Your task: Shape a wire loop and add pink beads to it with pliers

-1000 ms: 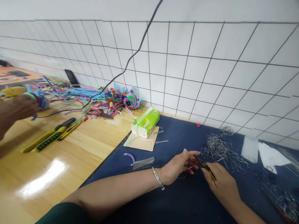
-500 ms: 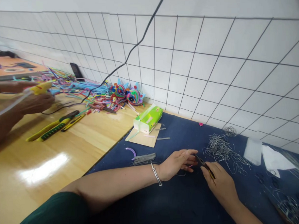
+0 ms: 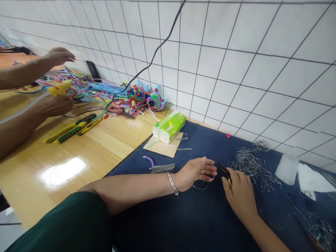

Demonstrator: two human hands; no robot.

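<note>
My left hand (image 3: 192, 174), a silver bangle at its wrist, pinches a thin wire loop (image 3: 201, 188) between thumb and fingertips; small pink bits show on the wire. Its lower curve hangs beneath the fingers. Just to the right, my right hand (image 3: 241, 193) is wrapped round small pliers (image 3: 224, 170) with dark jaws and yellow-and-black handles. The jaw tips point at the left fingertips, a small gap apart. Left of my left hand lie a bundle of straight wires (image 3: 163, 168) and a curved purple piece (image 3: 148, 161). A tangle of wire (image 3: 248, 162) lies beyond my right hand.
A green tissue pack (image 3: 172, 127) rests on a tan card (image 3: 168, 151). At left, a co-worker's hand holds a yellow glue gun (image 3: 59, 88) near yellow-green handled cutters (image 3: 71, 131) and colourful stems (image 3: 103, 92). A black cable (image 3: 156, 52) hangs across. White pieces (image 3: 286, 168) lie right.
The pliers have drawn away from my left fingertips, and more of the wire loop shows. The co-worker's far hand has lifted off the glue gun. The view has tilted down slightly.
</note>
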